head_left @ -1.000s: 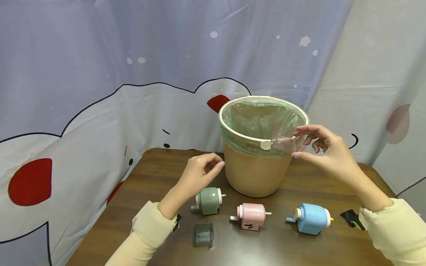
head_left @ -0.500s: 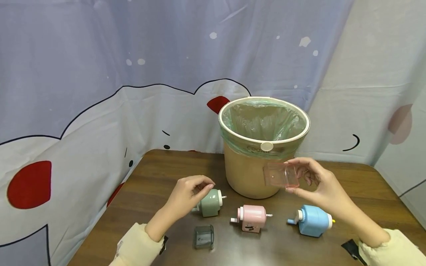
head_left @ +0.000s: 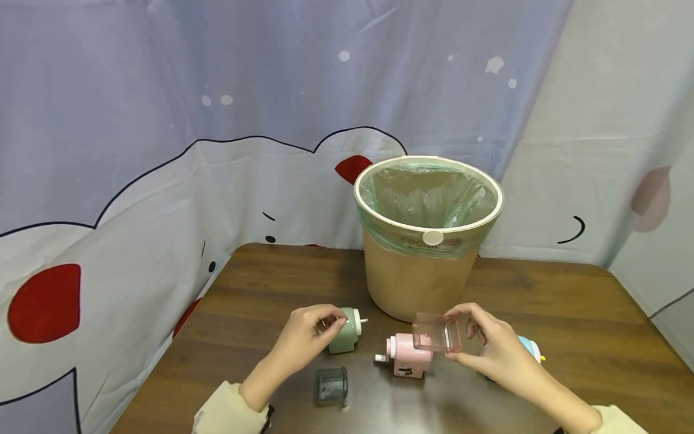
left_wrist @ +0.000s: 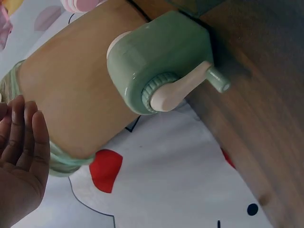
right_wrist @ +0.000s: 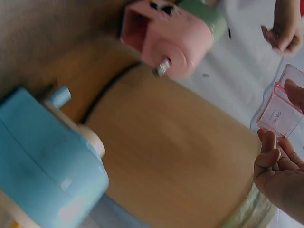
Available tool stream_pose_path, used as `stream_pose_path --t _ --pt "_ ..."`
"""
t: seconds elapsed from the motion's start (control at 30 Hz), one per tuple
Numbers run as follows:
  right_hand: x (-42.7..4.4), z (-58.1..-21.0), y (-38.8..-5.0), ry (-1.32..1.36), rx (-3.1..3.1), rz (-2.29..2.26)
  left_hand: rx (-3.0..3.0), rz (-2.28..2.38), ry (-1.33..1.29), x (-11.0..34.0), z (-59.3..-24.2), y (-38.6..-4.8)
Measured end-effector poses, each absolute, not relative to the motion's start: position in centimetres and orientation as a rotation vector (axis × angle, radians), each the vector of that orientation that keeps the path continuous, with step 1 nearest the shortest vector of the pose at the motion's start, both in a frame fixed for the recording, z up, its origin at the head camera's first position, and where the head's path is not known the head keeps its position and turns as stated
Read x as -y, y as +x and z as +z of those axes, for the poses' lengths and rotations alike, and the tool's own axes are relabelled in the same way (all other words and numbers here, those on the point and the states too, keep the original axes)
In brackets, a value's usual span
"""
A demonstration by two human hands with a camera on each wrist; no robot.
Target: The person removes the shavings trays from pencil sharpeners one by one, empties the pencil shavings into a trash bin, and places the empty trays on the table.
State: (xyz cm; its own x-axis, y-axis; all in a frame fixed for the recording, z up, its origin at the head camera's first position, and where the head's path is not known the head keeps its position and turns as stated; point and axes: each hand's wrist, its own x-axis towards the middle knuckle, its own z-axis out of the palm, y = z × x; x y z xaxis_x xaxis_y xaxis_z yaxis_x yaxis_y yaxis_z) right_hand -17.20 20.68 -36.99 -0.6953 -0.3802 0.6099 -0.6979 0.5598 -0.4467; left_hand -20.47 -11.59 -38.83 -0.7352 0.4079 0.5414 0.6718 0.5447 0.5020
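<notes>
In the head view my right hand (head_left: 501, 346) pinches a clear pink plastic box (head_left: 434, 333) by its right end, in front of the pink sharpener (head_left: 410, 355). My left hand (head_left: 303, 337), fingers loosely bent and holding nothing visible, hovers over the green sharpener (head_left: 343, 339) and hides its left part. A dark grey translucent box (head_left: 331, 386) lies nearer on the table. The blue sharpener (head_left: 531, 346) is mostly behind my right hand; the right wrist view shows its blue body (right_wrist: 47, 161). In that view the pink box (right_wrist: 280, 111) sits between thumb and fingers.
A beige bin (head_left: 417, 283) lined with a green bag stands at the back of the wooden table (head_left: 293, 271). Behind the table hangs a patterned curtain (head_left: 260, 72).
My right hand has brought the pink box down and left from the bin's rim to the pink sharpener. My left hand has moved slightly down and left.
</notes>
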Motion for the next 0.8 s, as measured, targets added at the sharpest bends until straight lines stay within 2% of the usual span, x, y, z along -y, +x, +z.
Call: stream_pose_path --t 0.5,0.8 --pt "-19.3 -43.5 -15.4 0.92 2.469 0.882 2.498 -0.977 -0.809 12.1 -41.0 -19.9" --pt "-19.2 -45.8 -15.3 0.975 2.545 0.767 2.507 -1.015 -0.812 11.9 -42.1 -19.3"
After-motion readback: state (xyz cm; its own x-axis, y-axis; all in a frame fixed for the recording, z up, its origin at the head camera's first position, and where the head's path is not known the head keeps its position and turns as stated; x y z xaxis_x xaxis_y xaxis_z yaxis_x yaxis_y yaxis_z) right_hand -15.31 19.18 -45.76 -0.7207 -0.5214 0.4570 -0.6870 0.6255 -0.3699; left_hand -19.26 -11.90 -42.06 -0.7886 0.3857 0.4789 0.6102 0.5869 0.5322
